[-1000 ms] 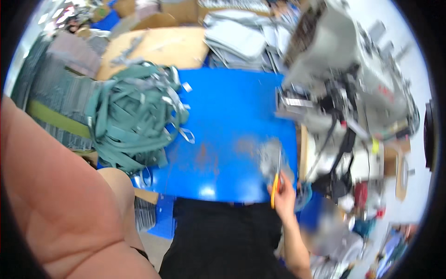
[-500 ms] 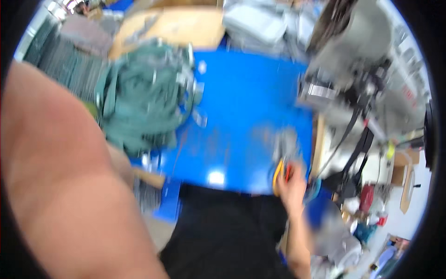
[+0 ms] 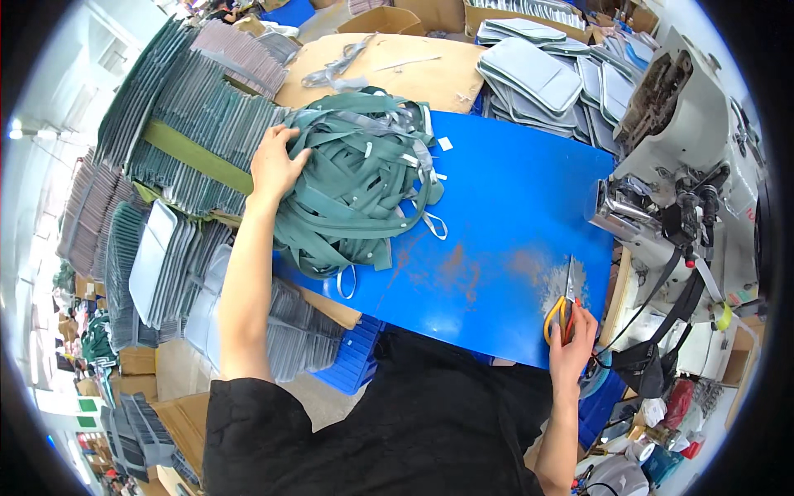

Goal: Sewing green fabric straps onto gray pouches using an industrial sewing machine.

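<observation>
A big tangled heap of green fabric straps (image 3: 356, 182) lies on the left part of the blue tabletop. My left hand (image 3: 277, 161) is at the heap's left edge, its thumb and fingers apart, with nothing visibly gripped. Near the table's right front corner, my right hand (image 3: 572, 339) is closed round the handles of scissors (image 3: 569, 285). Their handles are yellow and red-orange, and the blades point away from me, close above a worn grey patch of the tabletop.
A sewing machine (image 3: 695, 165) stands at the right. Stacked grey-green panels (image 3: 207, 132) are strapped together at the left. Behind the blue tabletop (image 3: 513, 190) lie a tan board (image 3: 405, 62) and a pile of grey padded panels (image 3: 533, 74). A blue crate (image 3: 351, 355) sits below the front edge.
My left arm, earlier large and blurred at the left, now reaches to the strap heap. My right hand still holds the scissors near the same corner. The view has shifted and become sharp.
</observation>
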`<state>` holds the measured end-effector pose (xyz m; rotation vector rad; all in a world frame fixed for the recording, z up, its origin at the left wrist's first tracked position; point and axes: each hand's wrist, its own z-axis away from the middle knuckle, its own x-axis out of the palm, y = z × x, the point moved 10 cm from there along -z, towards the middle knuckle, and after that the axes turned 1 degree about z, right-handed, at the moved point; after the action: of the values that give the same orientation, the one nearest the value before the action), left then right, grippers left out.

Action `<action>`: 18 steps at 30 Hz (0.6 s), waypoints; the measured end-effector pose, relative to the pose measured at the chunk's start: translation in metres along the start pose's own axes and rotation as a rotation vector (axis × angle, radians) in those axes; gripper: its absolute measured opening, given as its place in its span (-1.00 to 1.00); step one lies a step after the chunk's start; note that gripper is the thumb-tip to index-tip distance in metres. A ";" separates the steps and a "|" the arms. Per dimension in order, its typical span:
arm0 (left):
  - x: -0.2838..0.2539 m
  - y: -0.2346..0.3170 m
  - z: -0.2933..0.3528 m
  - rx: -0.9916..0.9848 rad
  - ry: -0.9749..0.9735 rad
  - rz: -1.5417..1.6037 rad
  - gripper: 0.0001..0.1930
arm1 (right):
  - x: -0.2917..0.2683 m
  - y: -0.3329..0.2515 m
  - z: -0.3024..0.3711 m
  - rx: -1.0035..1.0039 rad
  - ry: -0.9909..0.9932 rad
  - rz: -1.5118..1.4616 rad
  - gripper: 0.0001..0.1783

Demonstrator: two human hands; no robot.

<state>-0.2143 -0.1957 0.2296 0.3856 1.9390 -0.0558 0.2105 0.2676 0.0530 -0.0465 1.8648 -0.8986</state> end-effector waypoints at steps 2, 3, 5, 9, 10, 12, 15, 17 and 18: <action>-0.006 0.004 -0.006 0.061 0.077 -0.020 -0.60 | -0.003 -0.005 0.003 0.007 0.024 -0.021 -0.42; -0.022 0.023 -0.004 0.205 0.272 -0.059 -0.62 | -0.003 -0.011 0.004 -0.019 0.042 -0.043 -0.43; -0.005 0.056 -0.010 0.373 0.216 -0.052 -0.58 | -0.006 -0.022 0.008 -0.049 0.092 -0.083 -0.45; 0.039 0.114 -0.031 0.620 -0.007 -0.288 -0.67 | 0.013 -0.031 0.018 0.020 -0.037 -0.228 -0.49; 0.050 0.106 -0.043 0.492 -0.190 -0.318 -0.73 | 0.011 -0.034 0.020 0.012 -0.021 -0.215 -0.49; -0.012 0.102 -0.044 0.306 0.142 -0.003 -0.84 | 0.004 -0.040 0.024 0.024 0.001 -0.237 -0.48; -0.076 0.120 -0.005 0.308 0.214 0.541 -0.85 | 0.012 -0.045 0.025 0.206 -0.061 -0.599 -0.54; -0.101 0.158 0.051 0.388 0.250 0.437 -0.89 | 0.040 -0.064 0.030 0.396 -0.247 -0.994 -0.61; -0.103 0.184 0.080 0.462 0.252 0.430 -0.84 | 0.052 -0.087 0.031 0.387 -0.432 -1.078 -0.61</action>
<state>-0.0541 -0.0640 0.3173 1.1559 2.0390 -0.1820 0.1803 0.1661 0.0582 -0.9935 1.1511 -1.7813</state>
